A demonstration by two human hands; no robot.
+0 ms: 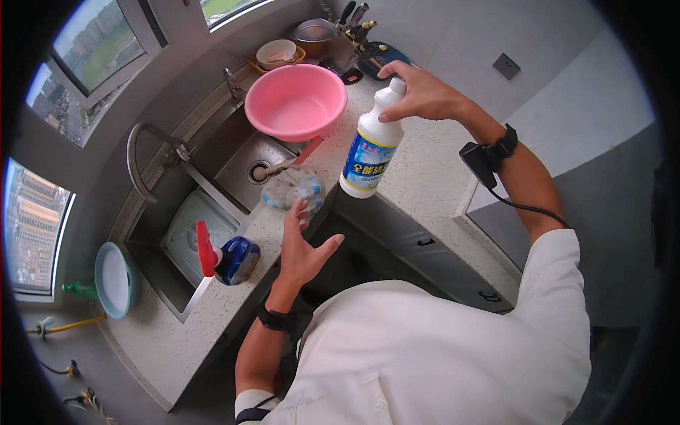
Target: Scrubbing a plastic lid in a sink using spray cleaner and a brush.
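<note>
A white plastic cleaner bottle [370,151] with a blue label is gripped near its capped neck by my right hand [425,95], at the counter's inner corner. My left hand [306,249] is empty, fingers apart, just in front of a bunched cloth [294,188] on the counter edge by the sink. A blue spray bottle [239,260] with a red trigger head stands to the left of that hand. Beyond the cloth, a pink plastic basin [296,103] rests over the corner of the sink and the counter.
The double steel sink [226,159] holds a translucent tub [199,228] in its left bowl; a curved faucet [139,159] arches over it. A light-blue basin [117,281] is at far left. Bowls [277,54], a lidded pot [314,34] and knives crowd the back corner.
</note>
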